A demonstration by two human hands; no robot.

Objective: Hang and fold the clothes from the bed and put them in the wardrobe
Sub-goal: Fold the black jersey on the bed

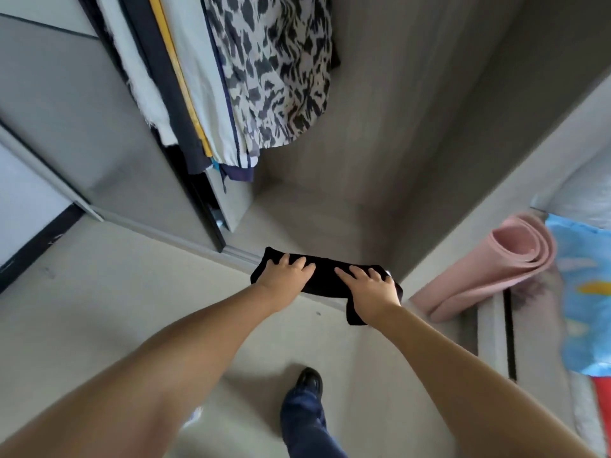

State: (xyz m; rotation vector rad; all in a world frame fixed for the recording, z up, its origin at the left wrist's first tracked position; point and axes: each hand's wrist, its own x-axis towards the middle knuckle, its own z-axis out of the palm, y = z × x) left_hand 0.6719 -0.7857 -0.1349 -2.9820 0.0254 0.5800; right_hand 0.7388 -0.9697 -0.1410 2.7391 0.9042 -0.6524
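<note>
A folded black garment (325,276) is held out in front of me, over the threshold of the open wardrobe (330,209). My left hand (286,276) grips its left end, fingers over the top. My right hand (372,287) grips the right end, and a corner of black cloth hangs below that wrist. Both arms are stretched forward. Inside the wardrobe, hung clothes fill the upper left, among them a black-and-white patterned garment (274,71) and a white one with navy trim (201,94).
A grey sliding wardrobe door (109,143) stands at the left. A rolled pink mat (489,272) leans beside the wardrobe's right wall. Blue patterned bedding (582,292) lies at the far right. My dark shoe and trouser leg (307,408) are on the pale floor.
</note>
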